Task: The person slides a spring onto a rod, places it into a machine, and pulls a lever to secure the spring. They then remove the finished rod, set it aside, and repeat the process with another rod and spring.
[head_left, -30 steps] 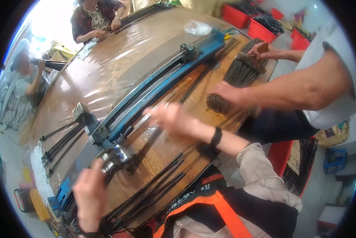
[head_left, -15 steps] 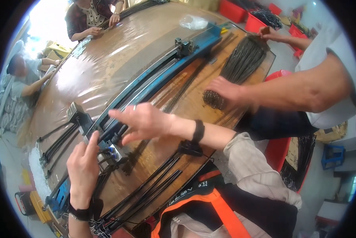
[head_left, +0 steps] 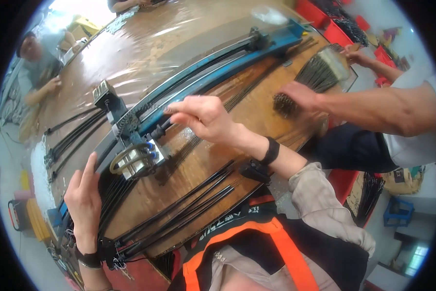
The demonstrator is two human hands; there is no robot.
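Observation:
My left hand [head_left: 83, 203] is beside the near left end of a long blue rail machine [head_left: 191, 99], with its fingers stretched out and its thumb hidden. A black rod [head_left: 108, 149] runs from the machine toward its fingertips; I cannot tell whether they touch. Over the rail, my right hand [head_left: 205, 119] has its thumb and forefinger brought close together, and what may lie between them is too small to make out. Between both hands stands a metal clamp unit [head_left: 136, 162] with a curved hose and blue fittings. A dark upright block [head_left: 105, 95] is mounted behind it.
At right, a co-worker's hand [head_left: 300, 97] grips a bundle of thin dark rods [head_left: 317, 72]. Black rods [head_left: 179, 208] lie along the table's near edge, and several more [head_left: 77, 136] lie at left. A plastic bag [head_left: 270, 15] rests at the back. Red bins [head_left: 337, 34] stand beyond.
My hands have moved apart: the left went left and down, the right went right and up. Its thumb and forefinger came closer together. The view has shifted, and the co-worker still grips the bundle.

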